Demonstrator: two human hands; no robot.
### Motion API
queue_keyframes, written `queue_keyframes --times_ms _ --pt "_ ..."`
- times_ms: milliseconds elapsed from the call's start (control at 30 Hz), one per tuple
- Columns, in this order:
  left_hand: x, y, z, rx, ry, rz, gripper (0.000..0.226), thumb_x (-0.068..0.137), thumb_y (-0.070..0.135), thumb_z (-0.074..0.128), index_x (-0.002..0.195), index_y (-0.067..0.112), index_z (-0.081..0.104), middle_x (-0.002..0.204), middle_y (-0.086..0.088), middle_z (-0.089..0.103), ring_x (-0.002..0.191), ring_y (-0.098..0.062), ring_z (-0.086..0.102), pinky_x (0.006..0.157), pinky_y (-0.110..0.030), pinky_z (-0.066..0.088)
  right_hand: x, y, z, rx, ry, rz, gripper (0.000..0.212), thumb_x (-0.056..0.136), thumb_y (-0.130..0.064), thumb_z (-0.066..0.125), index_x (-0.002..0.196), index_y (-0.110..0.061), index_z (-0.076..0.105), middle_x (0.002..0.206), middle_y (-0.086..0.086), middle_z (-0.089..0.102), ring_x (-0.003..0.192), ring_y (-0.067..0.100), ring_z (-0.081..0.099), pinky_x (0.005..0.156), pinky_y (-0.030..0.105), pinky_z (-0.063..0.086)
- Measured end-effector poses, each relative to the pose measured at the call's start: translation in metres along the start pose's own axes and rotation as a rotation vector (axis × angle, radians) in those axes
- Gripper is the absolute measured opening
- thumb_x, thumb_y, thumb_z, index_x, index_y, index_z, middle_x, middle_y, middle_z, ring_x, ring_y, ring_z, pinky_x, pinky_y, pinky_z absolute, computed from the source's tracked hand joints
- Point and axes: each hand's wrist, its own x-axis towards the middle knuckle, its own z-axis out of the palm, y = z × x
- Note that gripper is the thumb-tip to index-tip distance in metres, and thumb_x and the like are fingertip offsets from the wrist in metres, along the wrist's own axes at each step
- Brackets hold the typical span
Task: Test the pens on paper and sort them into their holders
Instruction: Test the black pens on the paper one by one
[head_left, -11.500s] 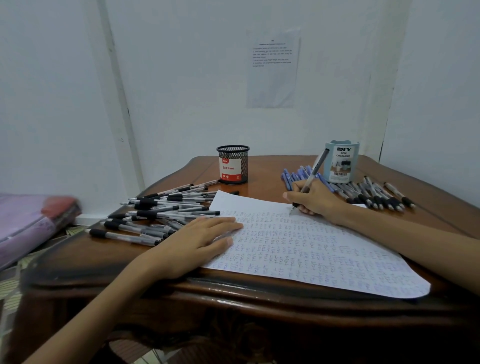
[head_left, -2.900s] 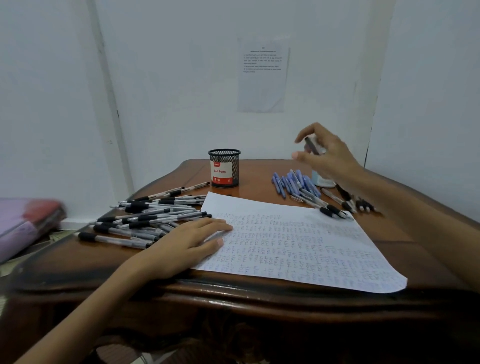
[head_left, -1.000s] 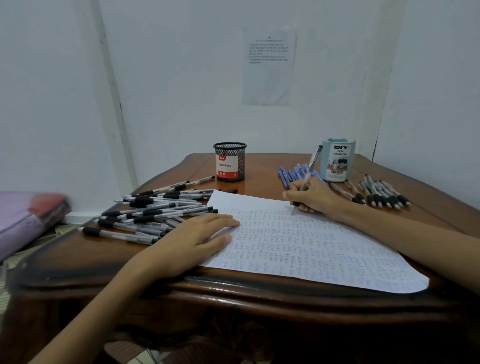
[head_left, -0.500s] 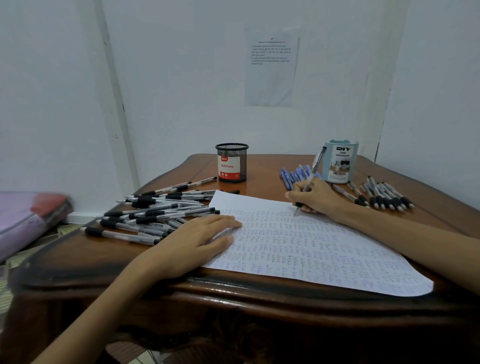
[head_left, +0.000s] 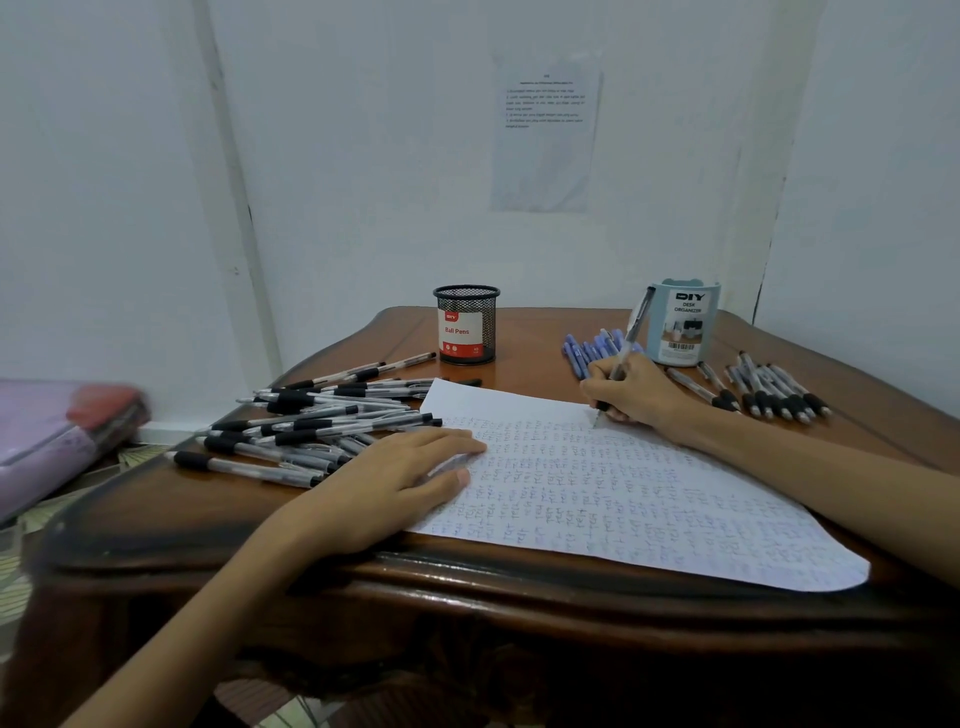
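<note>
I see the right hand (head_left: 636, 395) gripping a pen (head_left: 631, 332), fingers curled round it, its tip touching the upper part of a paper sheet (head_left: 623, 493) covered in small marks. The left hand (head_left: 395, 483) lies flat, fingers straight, on the sheet's left edge. Loose pens (head_left: 311, 421) are heaped to the left. A black mesh holder (head_left: 466, 325) and a pale blue holder (head_left: 684, 322) stand at the far side of the table (head_left: 208, 519).

Desk (head_left: 156, 519) is finished in glossy dark brown wood. Paper (head_left: 649, 499) is white and covered with rows of small blue and dark marks. Mesh holder (head_left: 466, 325) is black, labelled red and white. Second holder (head_left: 684, 322) is pale blue, with a white label lettered in black. Left pen pile (head_left: 311, 421), right pens (head_left: 774, 395) and held pen (head_left: 631, 338): clear-grey barrels, black grips. Blue pens (head_left: 587, 351): blue throughout. Wall (head_left: 363, 156) is painted white.
</note>
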Motion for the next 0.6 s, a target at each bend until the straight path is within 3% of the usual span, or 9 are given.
queue_keyframes --times_ms 100,267,433,600 --pt "-0.0001 -0.0010 0.0003 0.000 0.002 0.006 0.041 0.096 0.045 0.031 0.137 0.045 0.030 0.146 0.022 0.030 0.132 0.005 0.025 0.110 -0.022 0.018 -0.0021 0.0002 0.0007 -0.018 -0.005 -0.029 0.034 0.091 -0.008 0.057 0.059 -0.007 0.043 0.036 -0.008 0.045 0.032 0.001 0.038 0.037 0.011 0.033" --pt "-0.0003 -0.0025 0.0007 -0.007 0.003 0.007 0.041 0.096 0.050 0.029 0.137 0.046 0.031 0.146 0.022 0.030 0.133 0.005 0.024 0.110 -0.022 0.018 0.0001 0.0000 0.0014 -0.031 0.014 -0.022 0.038 0.090 0.001 0.052 0.055 -0.009 0.040 0.035 -0.011 0.038 0.032 0.001 0.035 0.038 0.009 0.032" --pt "0.0003 -0.0020 0.0007 -0.004 0.001 0.005 0.043 0.095 0.053 0.027 0.137 0.046 0.030 0.146 0.022 0.030 0.133 0.005 0.024 0.112 -0.023 0.018 -0.0023 -0.0004 0.0013 -0.050 0.004 -0.032 0.038 0.092 -0.008 0.055 0.057 -0.010 0.041 0.038 -0.008 0.041 0.033 0.001 0.037 0.039 0.011 0.034" --pt "0.0001 0.0002 0.0007 -0.005 -0.002 0.003 0.054 0.084 0.059 0.022 0.137 0.047 0.030 0.147 0.023 0.030 0.132 0.006 0.025 0.111 -0.023 0.019 -0.0049 -0.0064 -0.0002 0.080 0.036 0.025 0.042 0.090 -0.038 0.056 0.060 -0.013 0.041 0.048 -0.001 0.036 0.034 0.005 0.027 0.035 0.014 0.023"
